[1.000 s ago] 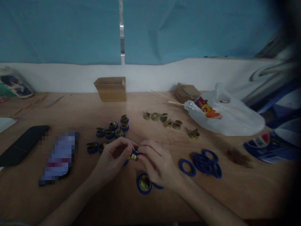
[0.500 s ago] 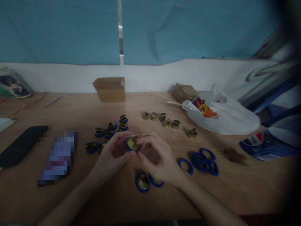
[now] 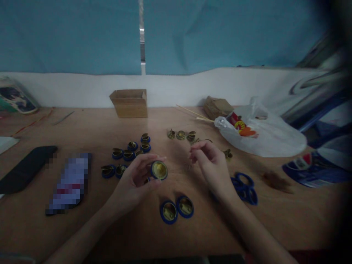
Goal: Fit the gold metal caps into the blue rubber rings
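Note:
Between its thumb and fingers, my left hand [image 3: 136, 178] holds a round gold disc with a blue rim [image 3: 159, 170], its gold face toward me. My right hand [image 3: 210, 161] hovers to the right, fingers curled and tips pressed together near several brass pieces [image 3: 191, 136]; whatever is at the fingertips is too small to make out. Two blue-rimmed gold discs [image 3: 168, 212] lie on the table below my hands. Several blue-rimmed pieces with raised brass parts [image 3: 128, 155] stand left of centre. Beside my right wrist is a pile of blue rings [image 3: 244, 187], partly hidden by it.
An open cardboard box [image 3: 130, 106] stands at the back. To the right are a crumpled brown packet [image 3: 218, 106], a white plastic bag [image 3: 280, 137] and a blue package [image 3: 316, 168]. A black phone-like object [image 3: 26, 168] and a pixelated item [image 3: 71, 183] lie left.
My right hand has left the held disc and moved right, toward the brass pieces. My left hand keeps the disc, now showing more of its gold face. Both discs below are now uncovered.

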`<state>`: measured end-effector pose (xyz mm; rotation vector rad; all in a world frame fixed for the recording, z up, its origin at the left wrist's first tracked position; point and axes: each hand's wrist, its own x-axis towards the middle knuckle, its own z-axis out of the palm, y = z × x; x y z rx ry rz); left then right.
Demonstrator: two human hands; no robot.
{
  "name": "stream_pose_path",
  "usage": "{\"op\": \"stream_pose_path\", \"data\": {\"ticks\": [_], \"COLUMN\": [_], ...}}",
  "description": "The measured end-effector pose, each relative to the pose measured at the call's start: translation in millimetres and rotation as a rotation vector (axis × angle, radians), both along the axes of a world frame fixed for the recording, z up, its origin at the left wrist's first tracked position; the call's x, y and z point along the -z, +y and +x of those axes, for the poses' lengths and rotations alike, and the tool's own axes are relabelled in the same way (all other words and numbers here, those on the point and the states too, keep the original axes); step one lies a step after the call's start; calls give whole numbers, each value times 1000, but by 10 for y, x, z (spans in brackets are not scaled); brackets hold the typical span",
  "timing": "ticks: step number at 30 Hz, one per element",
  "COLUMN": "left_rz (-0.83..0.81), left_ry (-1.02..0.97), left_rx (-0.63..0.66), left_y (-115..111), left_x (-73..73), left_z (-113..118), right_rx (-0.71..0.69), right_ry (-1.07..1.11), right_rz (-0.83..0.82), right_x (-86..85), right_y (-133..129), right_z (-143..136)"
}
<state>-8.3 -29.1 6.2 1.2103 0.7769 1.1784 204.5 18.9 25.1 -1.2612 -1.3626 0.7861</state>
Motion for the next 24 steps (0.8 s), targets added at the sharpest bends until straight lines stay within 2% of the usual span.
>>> {"op": "stream_pose_path", "data": {"ticks": [2, 4, 6, 8, 11, 15, 19, 24], "left_rz": [-24, -31, -29, -31, -28, -27, -30, -23], "left_ry": [-23, -26, -5, 20, 45, 75, 70, 63], "left_rx": [6, 0, -8, -1, 23, 32, 44, 59], "left_y": [-1, -3, -9, -18, -30, -37, -43, -37], "left_x": [3, -6, -20, -35, -55, -74, -66, -50], "left_z": [-5, -9, -8, -2, 11, 19, 19, 18], "right_rx": [48, 80, 20, -120, -242, -217, -237, -248], "right_ry": [-98, -326, -587, -749, -833, -923, -914, -946], "right_rz": [-35, -67, -131, -223, -295, -319, -331, -239], "right_x": [-12, -13, 10, 58, 145, 221, 258, 256], "right_y": [57, 103, 133, 142, 130, 114, 118, 103], "right_z": [94, 189, 267, 317, 331, 281, 227, 184]}}
